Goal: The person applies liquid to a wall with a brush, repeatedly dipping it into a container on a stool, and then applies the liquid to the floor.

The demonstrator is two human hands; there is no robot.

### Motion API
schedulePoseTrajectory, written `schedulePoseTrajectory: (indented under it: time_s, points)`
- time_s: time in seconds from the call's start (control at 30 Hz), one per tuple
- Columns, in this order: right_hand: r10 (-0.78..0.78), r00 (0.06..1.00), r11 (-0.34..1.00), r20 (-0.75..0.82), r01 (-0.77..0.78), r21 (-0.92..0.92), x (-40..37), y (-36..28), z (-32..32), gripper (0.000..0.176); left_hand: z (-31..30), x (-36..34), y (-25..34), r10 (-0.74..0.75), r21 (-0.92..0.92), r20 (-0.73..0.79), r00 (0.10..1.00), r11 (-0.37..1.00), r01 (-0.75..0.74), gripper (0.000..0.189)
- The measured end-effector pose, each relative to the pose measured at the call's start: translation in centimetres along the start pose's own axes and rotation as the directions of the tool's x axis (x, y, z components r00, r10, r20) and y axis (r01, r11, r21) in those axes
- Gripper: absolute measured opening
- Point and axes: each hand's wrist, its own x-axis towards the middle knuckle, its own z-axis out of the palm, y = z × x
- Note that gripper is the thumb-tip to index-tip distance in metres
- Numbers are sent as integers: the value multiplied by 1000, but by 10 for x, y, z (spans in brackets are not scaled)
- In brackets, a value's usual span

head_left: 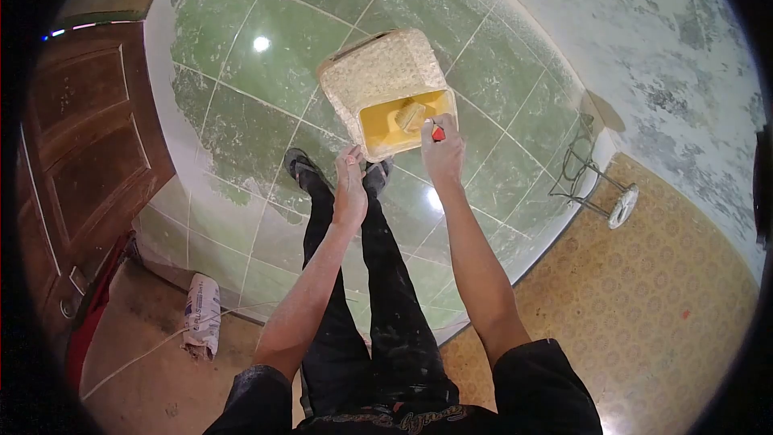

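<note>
A cream-coloured, crusted container [382,72] sits on the green tiled floor in front of my feet, with yellow liquid [382,125] in its open part. My right hand [444,149] is closed on the red handle [438,134] of a brush at the container's right side. The brush's pale, yellow-coated head [410,115] is over the yellow liquid; whether it dips in is hard to tell. My left hand [350,185] is at the container's lower left corner, its fingertips against the rim.
A brown wooden door [93,129] stands at the left. Below it a white bag [202,314] lies on the lower floor, near a thin cord [145,354]. A metal stand with a round white end [623,206] is at the right, by the patchy wall [644,56].
</note>
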Motion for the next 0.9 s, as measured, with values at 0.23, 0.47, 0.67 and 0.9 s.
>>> schedulePoseTrajectory:
  time_s: [0.23,0.47,0.67,0.9]
  points:
    - [34,999,999,-12,-34,16,-5,-11,-11,14,-1,6,2,107,47,47,993,993,-109,62]
    - [128,988,962,-85,-103,251,-43,3,-44,10,2,5,6,92,39,28,995,995,-93,63]
    - [414,892,680,181,-436,590,-69,22,-54,23,11,1,7,-13,-67,-3,1000,998,13,66]
    - [471,732,-8,493,-555,832,-77,67,-16,38,10,-3,3,-31,-81,-29,999,996,28,67]
